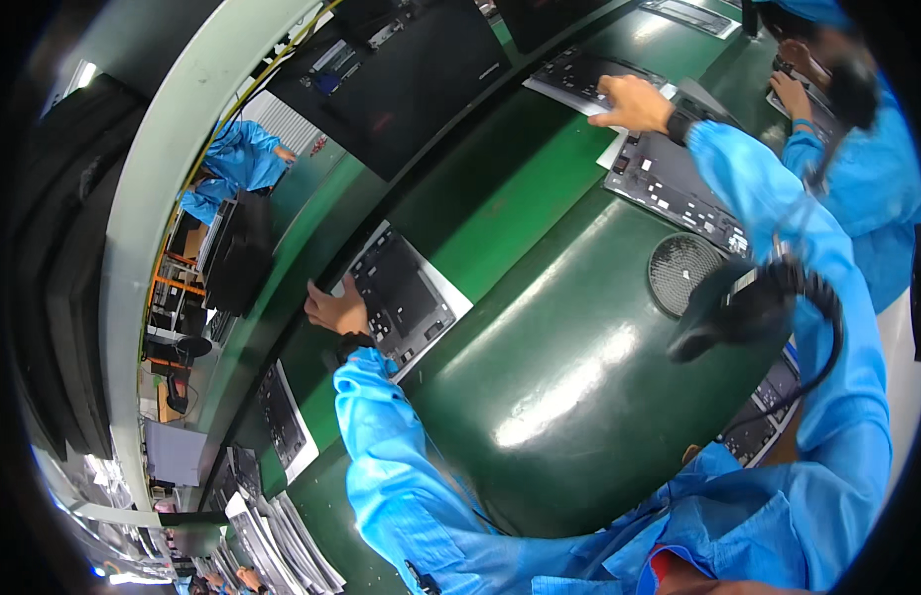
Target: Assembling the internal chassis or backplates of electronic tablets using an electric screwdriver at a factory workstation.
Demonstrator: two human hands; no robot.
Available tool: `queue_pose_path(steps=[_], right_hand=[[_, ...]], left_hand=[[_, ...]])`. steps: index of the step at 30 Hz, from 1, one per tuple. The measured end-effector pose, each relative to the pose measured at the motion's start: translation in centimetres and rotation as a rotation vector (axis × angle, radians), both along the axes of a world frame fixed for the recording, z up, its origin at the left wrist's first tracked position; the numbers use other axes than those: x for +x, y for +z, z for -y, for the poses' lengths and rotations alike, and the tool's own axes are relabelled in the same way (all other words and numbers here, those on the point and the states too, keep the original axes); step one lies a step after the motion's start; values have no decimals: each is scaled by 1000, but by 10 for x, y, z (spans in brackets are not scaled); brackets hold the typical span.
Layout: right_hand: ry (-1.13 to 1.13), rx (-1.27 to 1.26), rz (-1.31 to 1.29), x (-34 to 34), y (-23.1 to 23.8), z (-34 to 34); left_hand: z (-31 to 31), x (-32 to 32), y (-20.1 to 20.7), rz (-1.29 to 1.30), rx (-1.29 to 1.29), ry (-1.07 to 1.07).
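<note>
My left hand [339,307] has its fingers apart at the left edge of a dark laptop casing panel [406,297], which lies on a white sheet [450,293]. Far to the right, my right hand [636,104] reaches over the near edge of another dark casing panel [579,74], thumb and fingers spread. Whether its fingertips touch that panel I cannot tell. Closer to me, below my right wrist, lies a third dark panel [669,188] dotted with small white pieces. Both hands appear to hold nothing.
A round dish of small pieces [686,273] stands on the green table [569,377]. A blurred black device with a coiled cord [728,307] hangs before my right arm. Another panel [282,416] and stacked sheets [282,545] lie left. A co-worker in blue [877,178] works at right.
</note>
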State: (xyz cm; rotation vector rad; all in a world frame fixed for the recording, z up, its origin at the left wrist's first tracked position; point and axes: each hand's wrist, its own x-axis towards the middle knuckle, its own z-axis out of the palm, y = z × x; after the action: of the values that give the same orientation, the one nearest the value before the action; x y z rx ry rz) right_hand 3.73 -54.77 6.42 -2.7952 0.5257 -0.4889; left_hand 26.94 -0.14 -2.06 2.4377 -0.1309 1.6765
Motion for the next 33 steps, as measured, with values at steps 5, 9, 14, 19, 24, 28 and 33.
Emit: queue_pose_path(steps=[5,9,14,19,24,28,33], right_hand=[[-334,-134,-276,80,-34,2],[-102,-335,-76,78,-32,-14],[319,-95,27,52,-12,-82],[948,851,-47,-41,37,-91],[833,1116,464,-139,70,-170],[447,970,892,-163,62,-168],[287,717,1007,-178,24,-134]], left_hand=[[110,-68,49,-981,-672,-1194],[227,-96,39,-1460,-1087,-1440],[337,-95,27,-1487,-1417,-1408],[301,-93,12,-1189,-1654,-1203],[185,-121,53,-1293,-1417,-1211],[97,-177,75,-1555,-1205,-1236],[33,-319,59,-1764,-1039,-1199]])
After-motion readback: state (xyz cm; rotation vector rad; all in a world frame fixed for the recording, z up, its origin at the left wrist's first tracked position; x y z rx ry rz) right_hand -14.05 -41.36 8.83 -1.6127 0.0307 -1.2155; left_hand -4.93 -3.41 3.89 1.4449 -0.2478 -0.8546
